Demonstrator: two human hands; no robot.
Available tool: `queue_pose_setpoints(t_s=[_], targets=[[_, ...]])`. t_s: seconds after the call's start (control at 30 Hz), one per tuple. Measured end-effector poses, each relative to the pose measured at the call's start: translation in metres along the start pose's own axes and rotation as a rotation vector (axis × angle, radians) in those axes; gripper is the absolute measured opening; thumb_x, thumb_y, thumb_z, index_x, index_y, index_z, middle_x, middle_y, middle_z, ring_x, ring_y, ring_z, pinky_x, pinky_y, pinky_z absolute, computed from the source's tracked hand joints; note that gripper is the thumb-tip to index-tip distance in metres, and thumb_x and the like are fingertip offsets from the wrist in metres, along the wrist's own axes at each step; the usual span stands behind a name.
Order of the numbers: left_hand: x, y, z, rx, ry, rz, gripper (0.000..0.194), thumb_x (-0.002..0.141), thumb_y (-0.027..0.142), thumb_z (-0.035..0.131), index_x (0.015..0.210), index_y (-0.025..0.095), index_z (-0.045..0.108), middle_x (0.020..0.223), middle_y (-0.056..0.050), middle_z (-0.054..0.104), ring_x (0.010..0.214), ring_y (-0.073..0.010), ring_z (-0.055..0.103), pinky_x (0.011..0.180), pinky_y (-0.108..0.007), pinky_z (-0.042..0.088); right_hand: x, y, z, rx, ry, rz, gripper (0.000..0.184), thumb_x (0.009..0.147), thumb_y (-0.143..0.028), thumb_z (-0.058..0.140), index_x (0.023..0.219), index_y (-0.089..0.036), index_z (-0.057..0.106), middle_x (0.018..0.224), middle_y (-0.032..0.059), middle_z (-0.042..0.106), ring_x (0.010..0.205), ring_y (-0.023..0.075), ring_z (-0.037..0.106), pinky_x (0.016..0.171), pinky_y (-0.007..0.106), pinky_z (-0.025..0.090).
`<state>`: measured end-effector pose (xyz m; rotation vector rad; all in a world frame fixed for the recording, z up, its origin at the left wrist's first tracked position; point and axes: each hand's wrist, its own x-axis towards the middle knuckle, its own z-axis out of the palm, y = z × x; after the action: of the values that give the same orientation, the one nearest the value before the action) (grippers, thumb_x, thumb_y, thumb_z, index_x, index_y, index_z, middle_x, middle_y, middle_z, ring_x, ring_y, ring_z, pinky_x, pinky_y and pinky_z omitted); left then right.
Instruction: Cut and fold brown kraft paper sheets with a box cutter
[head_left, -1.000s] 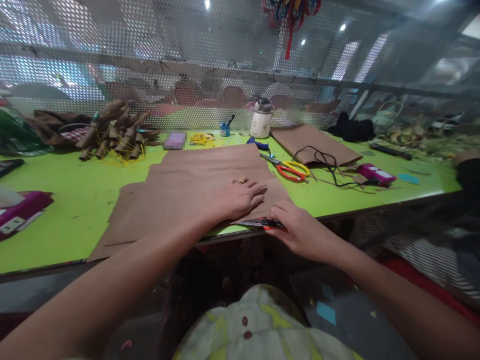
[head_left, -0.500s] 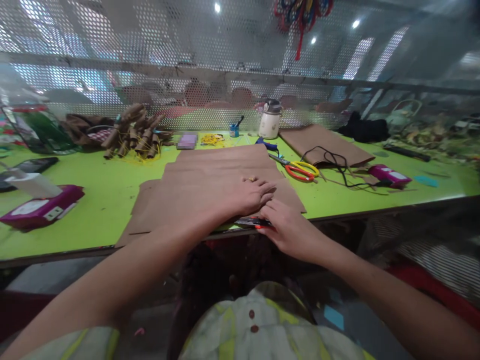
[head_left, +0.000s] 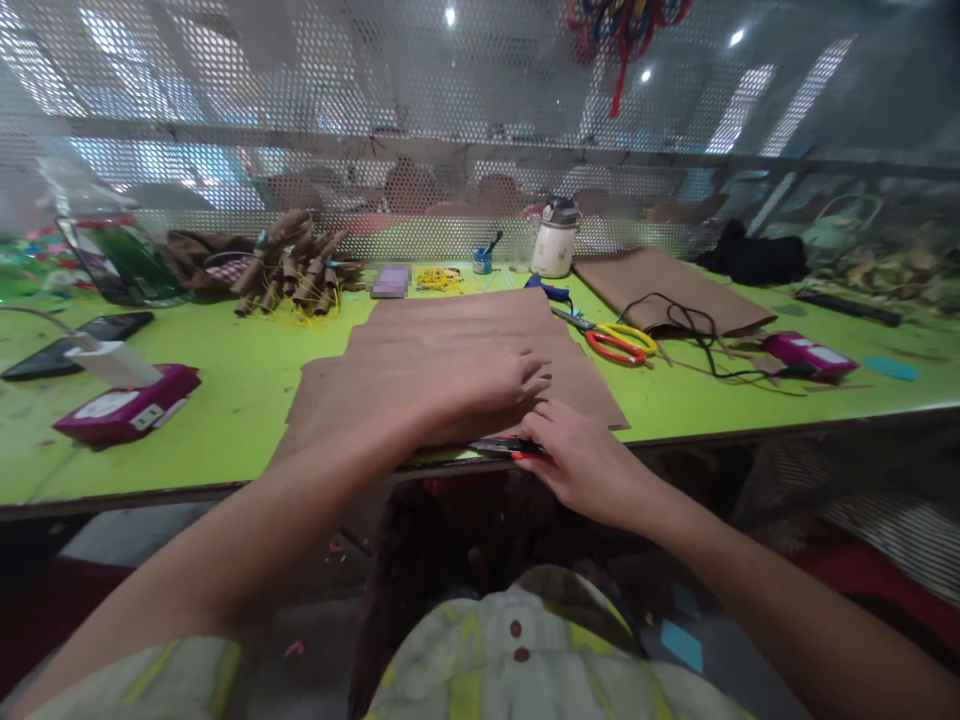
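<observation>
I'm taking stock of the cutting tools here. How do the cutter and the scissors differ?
The cutter is in the right hand's grip, while the scissors lie on the table, unheld.
The cutter is at the near edge; the scissors are farther back, by the right side of the brown paper.
The cutter is slim, black and red; the scissors have one yellow and one orange-red loop.
Both point leftward.

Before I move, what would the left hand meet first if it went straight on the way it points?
The left hand would probably meet the orange handle of the scissors first, just past the brown paper sheet; the hand's height is unclear, so it might pass over.
</observation>
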<state>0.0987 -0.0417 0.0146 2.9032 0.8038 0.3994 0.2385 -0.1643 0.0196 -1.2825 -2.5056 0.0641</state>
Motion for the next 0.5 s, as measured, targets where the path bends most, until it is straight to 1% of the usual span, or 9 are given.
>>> queue_pose_setpoints(t_s=[0.07,0.13,0.17,0.27,0.33,0.37,0.43,0.5], targets=[[-0.019,-0.003,-0.017,-0.006,0.010,0.041,0.035,0.099,0.034,0.035,0.115,0.020,0.063,0.120,-0.010,0.060,0.109,-0.0227,0.054,0.094,-0.036,0.041,0.000,0.000,-0.001,0.001,-0.020,0.007,0.004,0.089,-0.017,0.057,0.088,-0.018,0.054,0.093,0.0074,0.060,0.087,0.0220,0.053,0.070,0.032,0.040],[-0.045,-0.007,-0.033,-0.007,0.007,0.051,0.034,0.097,0.037,0.039,0.107,0.022,0.067,0.110,-0.010,0.063,0.105,-0.0234,0.055,0.095,-0.038,0.041,0.001,0.000,-0.001,-0.010,-0.039,0.021,0.003,0.090,-0.018,0.058,0.088,-0.018,0.055,0.091,0.0068,0.059,0.083,0.0217,0.053,0.066,0.032,0.038],[-0.060,-0.010,-0.039,-0.004,-0.003,0.037,0.034,0.097,0.039,0.040,0.104,0.022,0.069,0.105,-0.010,0.064,0.102,-0.0236,0.055,0.095,-0.039,0.041,0.001,0.000,-0.001,-0.017,-0.048,0.028,0.004,0.090,-0.019,0.058,0.087,-0.018,0.055,0.089,0.0066,0.059,0.081,0.0215,0.053,0.065,0.032,0.037],[-0.106,-0.022,-0.051,0.012,-0.021,-0.097,0.037,0.096,0.042,0.040,0.103,0.021,0.070,0.100,-0.010,0.063,0.095,-0.0227,0.057,0.093,-0.039,0.044,0.001,-0.001,-0.001,-0.023,-0.055,0.036,0.004,0.089,-0.019,0.059,0.088,-0.018,0.055,0.089,0.0064,0.059,0.081,0.0215,0.053,0.064,0.032,0.037],[-0.131,-0.031,-0.055,-0.018,-0.044,-0.179,0.037,0.096,0.043,0.042,0.107,0.020,0.069,0.105,-0.010,0.062,0.095,-0.0213,0.059,0.090,-0.036,0.046,0.001,-0.001,0.000,-0.031,-0.053,0.033,0.004,0.089,-0.018,0.059,0.087,-0.018,0.055,0.089,0.0065,0.059,0.083,0.0219,0.053,0.065,0.032,0.037],[-0.141,-0.036,-0.056,-0.050,-0.057,-0.187,0.036,0.095,0.043,0.045,0.111,0.020,0.068,0.110,-0.010,0.061,0.100,-0.0218,0.059,0.093,-0.035,0.046,0.000,-0.001,0.001,-0.038,-0.051,0.032,0.004,0.089,-0.018,0.059,0.087,-0.018,0.055,0.089,0.0066,0.059,0.083,0.0220,0.053,0.064,0.032,0.037],[-0.153,-0.046,-0.058,-0.127,-0.100,-0.179,0.035,0.093,0.042,0.049,0.115,0.022,0.067,0.120,-0.010,0.059,0.110,-0.0226,0.057,0.098,-0.035,0.044,-0.001,-0.002,0.002,-0.057,-0.041,0.028,0.004,0.089,-0.018,0.058,0.087,-0.018,0.055,0.089,0.0066,0.059,0.081,0.0218,0.052,0.064,0.032,0.037],[-0.156,-0.055,-0.060,-0.204,-0.154,-0.168,0.035,0.093,0.041,0.050,0.119,0.024,0.065,0.128,-0.009,0.057,0.114,-0.0226,0.056,0.100,-0.035,0.044,-0.001,-0.003,0.003,-0.067,-0.030,0.028,0.005,0.090,-0.019,0.058,0.087,-0.018,0.054,0.089,0.0069,0.058,0.079,0.0213,0.051,0.063,0.033,0.037]])
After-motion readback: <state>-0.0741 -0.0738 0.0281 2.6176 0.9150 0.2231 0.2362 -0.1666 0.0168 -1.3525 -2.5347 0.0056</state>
